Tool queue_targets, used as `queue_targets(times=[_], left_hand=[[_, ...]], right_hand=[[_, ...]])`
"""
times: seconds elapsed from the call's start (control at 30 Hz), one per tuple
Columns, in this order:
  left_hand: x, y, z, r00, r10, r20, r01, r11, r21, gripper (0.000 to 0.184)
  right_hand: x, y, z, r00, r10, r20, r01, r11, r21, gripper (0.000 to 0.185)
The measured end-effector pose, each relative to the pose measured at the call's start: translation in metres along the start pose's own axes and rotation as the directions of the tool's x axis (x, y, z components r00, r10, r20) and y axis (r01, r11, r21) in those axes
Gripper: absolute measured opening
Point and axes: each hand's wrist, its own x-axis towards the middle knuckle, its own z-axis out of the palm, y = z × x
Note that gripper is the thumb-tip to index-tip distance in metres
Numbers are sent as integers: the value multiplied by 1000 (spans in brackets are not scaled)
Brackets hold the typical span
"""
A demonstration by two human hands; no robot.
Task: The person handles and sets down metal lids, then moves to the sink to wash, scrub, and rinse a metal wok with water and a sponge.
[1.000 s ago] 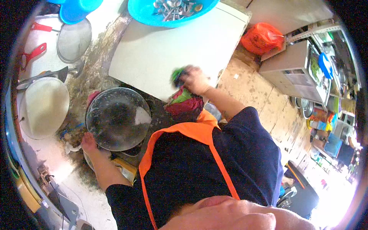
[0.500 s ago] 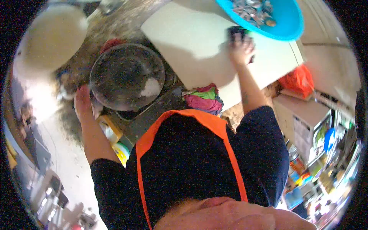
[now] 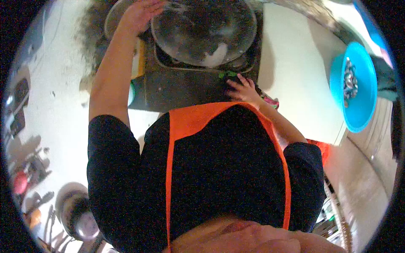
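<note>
My right hand (image 3: 245, 91) presses on a dark cloth (image 3: 230, 79) with a bit of green, its fingers spread over it. The cloth lies on the dark stove top (image 3: 181, 86), just in front of a large round wok (image 3: 206, 31). A pale patch shows on the wok's surface. My left hand (image 3: 144, 14) is at the wok's upper left rim, fingers stretched out and somewhat blurred. Whether it touches the rim I cannot tell. Beside my right wrist a maroon cloth bundle (image 3: 271, 101) is partly covered.
A blue basin (image 3: 366, 99) holding small shiny pieces stands at the right edge of the white counter (image 3: 295, 80). A round pale object (image 3: 113, 21) is behind my left hand. A red bag (image 3: 319, 149) hangs below the counter, and a metal bowl (image 3: 84, 223) is at lower left.
My right hand has moved with the dark cloth from the white counter to the stove top. My left hand has gone from beside the wok to its upper rim. The view has turned.
</note>
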Motion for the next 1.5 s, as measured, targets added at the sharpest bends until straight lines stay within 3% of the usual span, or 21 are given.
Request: queue_targets(times=[0.07, 0.13, 0.17, 0.3, 0.37, 0.43, 0.57, 0.63, 0.73, 0.97, 1.03, 1.07, 1.1, 1.17, 1.2, 1.3, 1.33, 1.37, 1.4, 1.43, 1.5], left_hand=[[-23, 10, 21, 998, -65, -27, 66, 996, 63, 43], [-57, 17, 43, 958, -172, -228, 267, 828, 493, 40], [-61, 14, 31, 955, -167, -244, 269, 834, 482, 40], [-52, -45, -45, 997, 54, 47, -71, 781, 620, 37], [-75, -42, -57, 987, 113, 117, -158, 507, 847, 40], [-101, -49, -71, 992, 103, 67, -120, 687, 716, 32], [-135, -68, -116, 994, 107, -26, -79, 862, 501, 32], [-131, -81, -127, 997, 67, -49, -45, 930, 365, 34], [-108, -81, -125, 1000, 17, 2, -17, 975, 219, 39], [33, -95, -61, 943, 334, 16, -321, 892, 317, 67], [81, -104, -46, 914, 402, 56, -402, 915, -16, 71], [60, -72, -29, 987, 161, -2, -160, 984, -72, 66], [59, -61, -19, 986, 165, 11, -164, 984, -75, 66], [63, -56, -5, 991, -13, 133, 65, 918, -391, 62], [80, -64, -3, 976, 86, 202, 20, 881, -472, 56], [102, -70, -2, 993, 116, -27, -119, 941, -317, 48], [105, -69, -2, 993, 114, -25, -116, 941, -317, 48], [108, -69, -4, 969, 236, -80, -238, 971, -26, 44], [109, -69, -6, 927, 363, -94, -327, 905, 273, 42], [110, -70, -8, 872, 485, -68, -374, 749, 547, 42], [89, -60, 1, 844, 520, -136, -364, 739, 567, 45]], right_hand=[[17, -16, 15, 985, -150, 79, 165, 957, -238, 37], [56, -35, 21, 959, -252, 129, 272, 948, -168, 35], [79, -51, 26, 934, -322, 155, 340, 935, -102, 34], [165, -114, 78, 652, -744, 150, 753, 657, -14, 37], [206, -139, 87, 590, -784, 194, 800, 600, -5, 37], [238, -143, 90, 530, -812, 244, 838, 546, -1, 38], [302, -114, 56, 940, -212, 265, 282, 924, -259, 32], [338, -72, 29, 958, 140, 251, -148, 989, 15, 29], [374, 1, -21, 998, 53, -13, -51, 989, 135, 35], [395, 15, -182, 979, 197, -43, -181, 954, 239, 40], [392, -1, -194, 965, 222, -140, -189, 957, 218, 40], [388, -20, -205, 922, 337, -190, -305, 935, 178, 39], [390, -29, -212, 862, 445, -244, -420, 895, 150, 39], [404, 16, -180, 833, 412, -370, -351, 910, 223, 37], [406, 25, -170, 869, 392, -301, -262, 882, 391, 37], [387, 38, -152, 837, 412, -361, -138, 797, 588, 34], [374, 38, -145, 678, 516, -523, -273, 838, 472, 34], [363, 38, -138, 489, 552, -676, -423, 827, 370, 35], [356, 34, -127, 489, 555, -672, -426, 825, 372, 35], [353, 30, -116, 448, 868, -214, -301, 372, 878, 35], [354, 10, -107, 489, 803, 342, -153, -307, 939, 36]])
